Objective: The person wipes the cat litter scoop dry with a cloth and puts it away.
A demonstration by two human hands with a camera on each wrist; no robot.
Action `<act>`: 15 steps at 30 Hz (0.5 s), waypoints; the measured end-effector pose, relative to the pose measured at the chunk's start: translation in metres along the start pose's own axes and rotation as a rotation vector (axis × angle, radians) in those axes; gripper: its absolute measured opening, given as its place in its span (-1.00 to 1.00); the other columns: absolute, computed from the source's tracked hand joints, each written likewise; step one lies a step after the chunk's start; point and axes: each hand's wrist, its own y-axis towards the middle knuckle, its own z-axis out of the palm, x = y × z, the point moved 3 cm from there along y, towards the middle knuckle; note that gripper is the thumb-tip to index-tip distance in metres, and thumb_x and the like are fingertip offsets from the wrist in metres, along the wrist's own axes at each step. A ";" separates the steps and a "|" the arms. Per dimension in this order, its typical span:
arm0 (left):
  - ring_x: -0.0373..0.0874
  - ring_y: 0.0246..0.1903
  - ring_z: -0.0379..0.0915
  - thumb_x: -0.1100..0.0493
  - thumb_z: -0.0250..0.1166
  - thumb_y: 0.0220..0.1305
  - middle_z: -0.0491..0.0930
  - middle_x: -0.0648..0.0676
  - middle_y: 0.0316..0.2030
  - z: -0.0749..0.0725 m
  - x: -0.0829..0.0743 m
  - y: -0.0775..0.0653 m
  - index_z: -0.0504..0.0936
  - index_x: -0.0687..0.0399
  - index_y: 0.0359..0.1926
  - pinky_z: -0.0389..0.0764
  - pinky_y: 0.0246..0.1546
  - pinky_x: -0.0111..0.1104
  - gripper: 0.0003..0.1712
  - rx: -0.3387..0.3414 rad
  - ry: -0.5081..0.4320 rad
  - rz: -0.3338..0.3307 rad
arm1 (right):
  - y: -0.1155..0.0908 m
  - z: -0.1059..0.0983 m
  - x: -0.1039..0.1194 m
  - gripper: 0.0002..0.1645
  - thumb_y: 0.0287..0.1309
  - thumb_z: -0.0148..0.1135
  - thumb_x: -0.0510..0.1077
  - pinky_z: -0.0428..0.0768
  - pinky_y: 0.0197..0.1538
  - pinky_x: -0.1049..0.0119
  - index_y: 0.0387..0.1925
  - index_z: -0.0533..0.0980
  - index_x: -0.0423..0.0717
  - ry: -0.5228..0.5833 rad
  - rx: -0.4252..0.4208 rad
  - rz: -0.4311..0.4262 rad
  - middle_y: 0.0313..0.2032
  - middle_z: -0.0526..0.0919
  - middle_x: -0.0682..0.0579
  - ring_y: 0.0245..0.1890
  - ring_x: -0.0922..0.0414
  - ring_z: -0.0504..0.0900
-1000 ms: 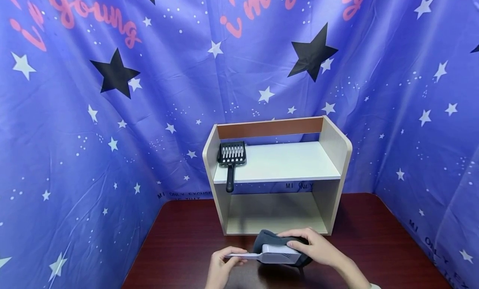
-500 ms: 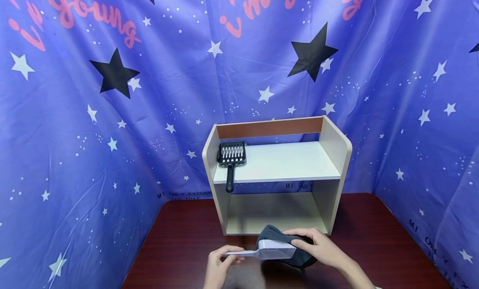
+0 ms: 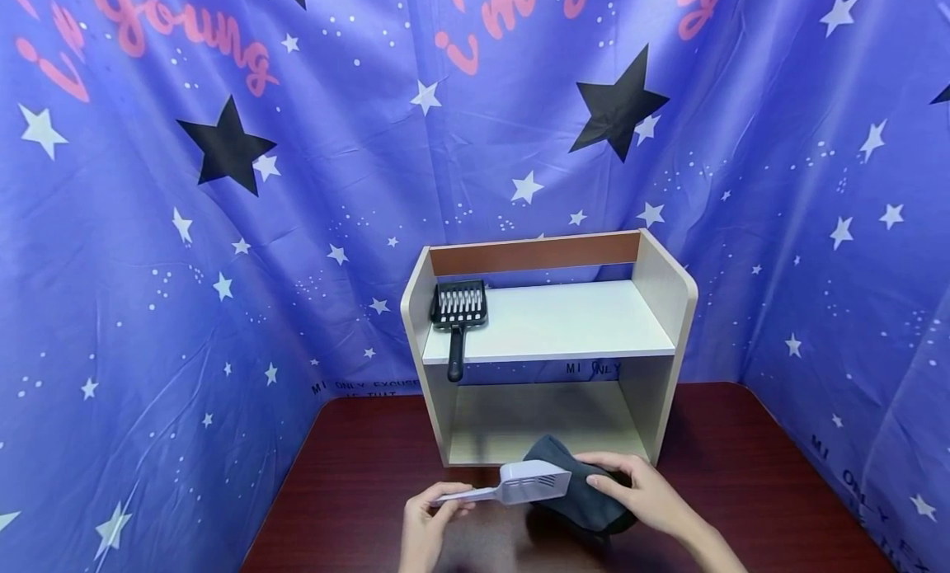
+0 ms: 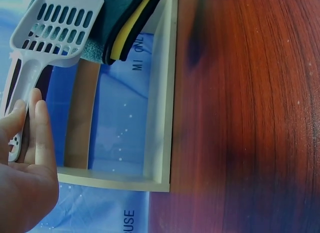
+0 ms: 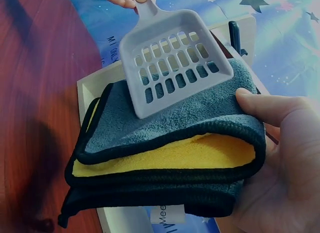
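Observation:
A light grey slotted litter scoop [image 3: 533, 482] is held up over the table, its handle pinched by my left hand [image 3: 428, 519]. My right hand [image 3: 644, 490] grips a folded cloth [image 3: 575, 499], dark grey-green outside with yellow inside and black edging. In the right wrist view the scoop's slotted head [image 5: 175, 60] overlaps the upper face of the cloth [image 5: 190, 113], with the right thumb on top of the folds. The left wrist view shows the left thumb and fingers around the scoop handle [image 4: 25, 88]. A second, black scoop [image 3: 459, 305] lies on the upper shelf.
A small two-tier shelf unit [image 3: 549, 342] with a white upper board stands behind the hands on the dark red wood table [image 3: 356, 474]. The black scoop's handle juts past the upper board's front edge. A blue starry curtain [image 3: 356, 227] surrounds the table at the back and sides.
The scoop has moved left and slightly up, its head drawn out from the cloth's folds. The right hand and cloth have shifted a little to the right.

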 end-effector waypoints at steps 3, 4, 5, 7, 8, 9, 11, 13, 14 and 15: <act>-0.29 -0.43 0.71 0.46 0.27 0.21 0.68 0.48 -0.35 -0.001 0.000 0.000 0.65 0.57 -0.22 0.76 -0.38 -0.28 -0.83 -0.008 0.002 -0.011 | -0.002 -0.001 0.000 -0.66 0.36 0.16 -0.24 0.61 -0.19 0.47 0.13 0.59 -0.12 0.012 -0.002 0.002 -0.01 0.74 -0.04 -0.18 0.44 0.61; -0.29 -0.43 0.71 0.46 0.27 0.21 0.68 0.48 -0.35 -0.001 0.000 0.001 0.65 0.58 -0.22 0.76 -0.37 -0.29 -0.83 -0.009 0.003 -0.015 | -0.003 -0.001 0.000 -0.66 0.36 0.16 -0.24 0.61 -0.20 0.47 0.13 0.59 -0.13 0.012 -0.003 0.003 -0.01 0.74 -0.07 -0.19 0.44 0.61; -0.29 -0.43 0.71 0.46 0.27 0.21 0.68 0.48 -0.35 -0.001 0.000 0.001 0.65 0.58 -0.22 0.76 -0.37 -0.28 -0.83 -0.009 0.003 -0.018 | -0.004 -0.001 0.000 -0.66 0.37 0.16 -0.23 0.61 -0.21 0.46 0.13 0.59 -0.15 0.011 -0.003 0.001 -0.01 0.74 -0.10 -0.20 0.44 0.61; -0.28 -0.42 0.71 0.46 0.26 0.21 0.68 0.48 -0.35 -0.002 0.000 0.001 0.65 0.58 -0.22 0.76 -0.37 -0.30 -0.83 -0.011 0.005 -0.025 | -0.005 -0.002 0.000 -0.66 0.36 0.16 -0.24 0.61 -0.22 0.46 0.13 0.59 -0.17 0.003 -0.008 -0.003 -0.01 0.73 -0.14 -0.20 0.44 0.61; -0.28 -0.43 0.71 0.46 0.26 0.22 0.68 0.47 -0.34 -0.002 0.000 0.001 0.65 0.57 -0.22 0.76 -0.37 -0.30 -0.83 -0.012 0.007 -0.028 | -0.006 -0.002 0.000 -0.66 0.36 0.17 -0.25 0.60 -0.21 0.47 0.12 0.59 -0.17 -0.002 -0.012 -0.002 -0.02 0.74 -0.14 -0.19 0.45 0.61; -0.27 -0.43 0.71 0.46 0.26 0.21 0.69 0.47 -0.34 -0.001 0.000 0.002 0.65 0.57 -0.22 0.76 -0.37 -0.32 -0.83 -0.013 0.008 -0.031 | -0.007 -0.002 0.000 -0.66 0.34 0.18 -0.26 0.60 -0.20 0.48 0.12 0.60 -0.16 -0.013 -0.018 -0.003 -0.02 0.74 -0.14 -0.18 0.47 0.60; -0.26 -0.43 0.71 0.46 0.26 0.22 0.69 0.46 -0.34 -0.001 0.000 0.002 0.66 0.56 -0.22 0.76 -0.37 -0.33 -0.84 -0.012 0.010 -0.035 | -0.008 -0.003 -0.001 -0.66 0.32 0.19 -0.28 0.59 -0.19 0.49 0.11 0.60 -0.16 -0.030 -0.029 -0.005 -0.02 0.74 -0.12 -0.16 0.49 0.60; -0.25 -0.42 0.71 0.45 0.27 0.22 0.69 0.46 -0.34 -0.001 0.000 0.003 0.65 0.56 -0.21 0.76 -0.37 -0.36 -0.83 -0.009 0.010 -0.039 | -0.010 -0.003 -0.002 -0.66 0.31 0.21 -0.29 0.59 -0.18 0.50 0.09 0.61 -0.16 -0.044 -0.040 -0.009 -0.03 0.75 -0.10 -0.15 0.49 0.60; -0.24 -0.42 0.71 0.45 0.26 0.22 0.69 0.47 -0.34 -0.001 0.000 0.003 0.65 0.56 -0.21 0.75 -0.37 -0.36 -0.83 -0.007 0.008 -0.040 | -0.011 -0.003 -0.003 -0.66 0.29 0.22 -0.30 0.59 -0.18 0.50 0.09 0.62 -0.16 -0.049 -0.045 -0.010 -0.03 0.75 -0.09 -0.14 0.50 0.59; -0.24 -0.42 0.72 0.45 0.26 0.22 0.68 0.47 -0.33 -0.001 0.000 0.003 0.65 0.57 -0.21 0.75 -0.36 -0.37 -0.83 -0.006 0.004 -0.042 | -0.011 -0.003 -0.003 -0.66 0.28 0.23 -0.30 0.59 -0.18 0.50 0.08 0.62 -0.15 -0.054 -0.048 -0.010 -0.04 0.75 -0.07 -0.13 0.50 0.59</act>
